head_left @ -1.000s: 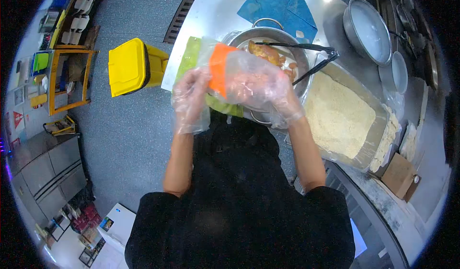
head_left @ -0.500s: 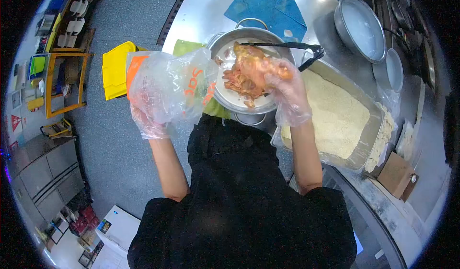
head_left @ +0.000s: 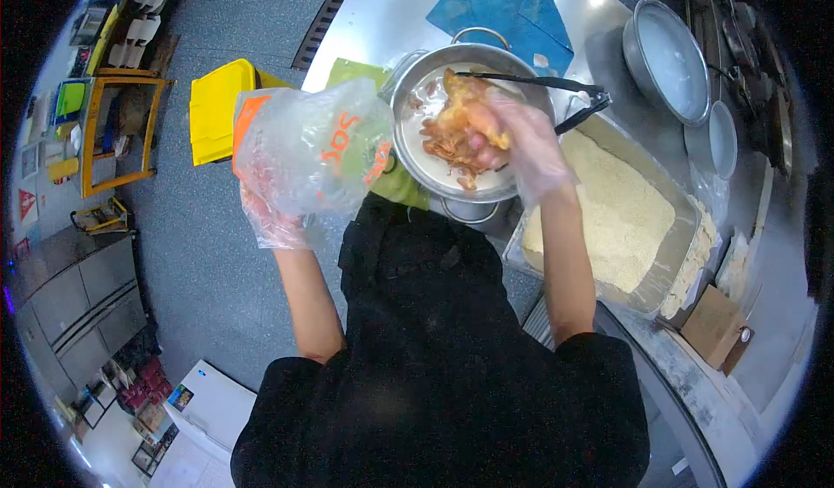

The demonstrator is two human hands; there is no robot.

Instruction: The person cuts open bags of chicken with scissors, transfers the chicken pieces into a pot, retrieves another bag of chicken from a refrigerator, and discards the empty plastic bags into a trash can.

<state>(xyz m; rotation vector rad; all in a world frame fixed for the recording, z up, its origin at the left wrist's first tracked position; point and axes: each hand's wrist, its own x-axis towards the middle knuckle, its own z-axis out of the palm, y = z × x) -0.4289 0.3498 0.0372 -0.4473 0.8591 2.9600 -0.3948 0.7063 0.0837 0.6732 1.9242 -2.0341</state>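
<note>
My left hand (head_left: 265, 197), in a clear plastic glove, is closed on a clear plastic bag (head_left: 304, 145) with orange print, held left of the pot. The bag hides part of the fingers. My right hand (head_left: 530, 145), also gloved, is over the right side of a metal pot (head_left: 404, 154), with its fingers against the orange-brown meat pieces (head_left: 460, 128). Whether the fingers grip the meat is hard to tell. White liquid lies under the meat. Black-handled tongs (head_left: 556, 82) rest across the pot's rim.
A tray (head_left: 686, 245) of pale flour stands right of the pot. A blue cloth (head_left: 508, 10) lies behind it, a green cloth (head_left: 400, 184) beneath its left side. Metal bowls (head_left: 667, 62) stand at upper right. A yellow bin (head_left: 217, 110) is on the floor at left.
The bag has moved left, away from the pot, and come off the meat, which shows in the pot now. My right hand has stayed by the meat over the pot.
</note>
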